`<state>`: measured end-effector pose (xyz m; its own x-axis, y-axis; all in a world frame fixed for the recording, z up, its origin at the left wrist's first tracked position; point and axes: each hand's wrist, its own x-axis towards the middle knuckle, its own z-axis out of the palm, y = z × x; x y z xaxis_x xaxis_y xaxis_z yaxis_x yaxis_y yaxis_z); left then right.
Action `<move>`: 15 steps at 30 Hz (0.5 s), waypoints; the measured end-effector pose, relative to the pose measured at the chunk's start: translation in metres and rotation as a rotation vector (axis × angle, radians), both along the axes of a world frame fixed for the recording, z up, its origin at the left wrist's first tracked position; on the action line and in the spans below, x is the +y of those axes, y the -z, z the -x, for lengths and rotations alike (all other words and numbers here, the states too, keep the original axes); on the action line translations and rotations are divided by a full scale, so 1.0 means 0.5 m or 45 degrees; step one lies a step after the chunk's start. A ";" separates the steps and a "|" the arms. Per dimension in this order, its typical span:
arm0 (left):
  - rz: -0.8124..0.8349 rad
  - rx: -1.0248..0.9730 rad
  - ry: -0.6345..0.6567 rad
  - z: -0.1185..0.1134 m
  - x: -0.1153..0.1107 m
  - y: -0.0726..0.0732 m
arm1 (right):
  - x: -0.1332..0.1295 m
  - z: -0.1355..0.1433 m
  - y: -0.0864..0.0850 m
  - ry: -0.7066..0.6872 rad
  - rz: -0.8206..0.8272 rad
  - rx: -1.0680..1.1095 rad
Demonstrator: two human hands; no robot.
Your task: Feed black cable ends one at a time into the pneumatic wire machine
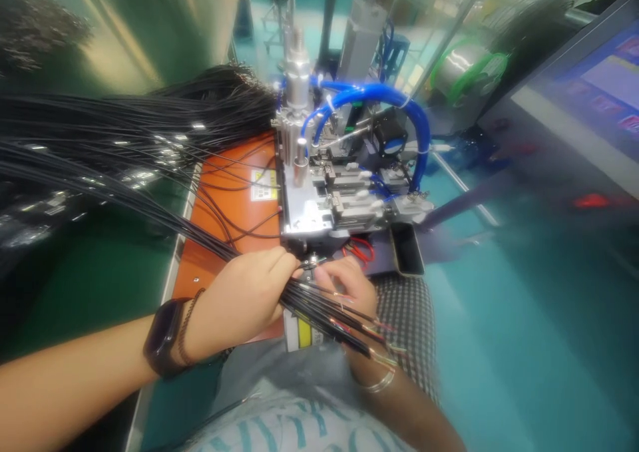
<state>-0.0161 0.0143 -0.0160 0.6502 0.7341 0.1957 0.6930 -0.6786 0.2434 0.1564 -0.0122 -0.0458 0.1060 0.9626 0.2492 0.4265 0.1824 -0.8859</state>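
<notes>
My left hand (pixel 252 295) is closed around a bundle of black cables (pixel 319 309), whose stripped ends fan out to the right and show thin coloured wires. The rest of that bundle trails back to the upper left. Just behind the loose ends is my right hand (pixel 353 284), with curled fingers and the thumb pressed in. A single black cable (pixel 315 263) spans from my left fingertips to my right fingertips, in front of a small metal fixture (pixel 308 273). The cable ends partly cover my right hand and wrist.
A metal machine (pixel 309 206) with thick blue tubes (pixel 424 126) stands on an orange tabletop (pixel 249 229). Many more black cables (pixel 150 116) lie at left. Red-handled pliers or scissors (pixel 363 251) and a phone-like black device (pixel 407 249) are near my right hand. A screen (pixel 599 79) is at right.
</notes>
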 end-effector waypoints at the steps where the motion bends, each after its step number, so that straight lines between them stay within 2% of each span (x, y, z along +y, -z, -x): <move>1: 0.016 0.015 -0.003 0.000 0.001 0.000 | 0.001 -0.002 -0.002 -0.067 -0.009 -0.043; 4: 0.056 0.037 -0.038 -0.001 0.001 0.000 | 0.004 -0.008 -0.002 -0.234 -0.027 -0.117; 10: 0.055 0.040 -0.049 0.000 0.000 -0.002 | 0.005 -0.007 0.001 -0.029 -0.023 -0.001; 12: 0.046 0.057 -0.032 0.000 0.001 0.000 | 0.007 -0.006 -0.001 -0.022 -0.052 -0.013; 15: 0.009 0.097 0.081 0.000 0.003 0.005 | 0.017 -0.008 -0.007 -0.056 -0.114 -0.078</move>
<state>-0.0161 0.0157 -0.0184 0.7084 0.6921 0.1385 0.6652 -0.7203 0.1967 0.1604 -0.0038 -0.0421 0.0464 0.9396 0.3391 0.4695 0.2791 -0.8376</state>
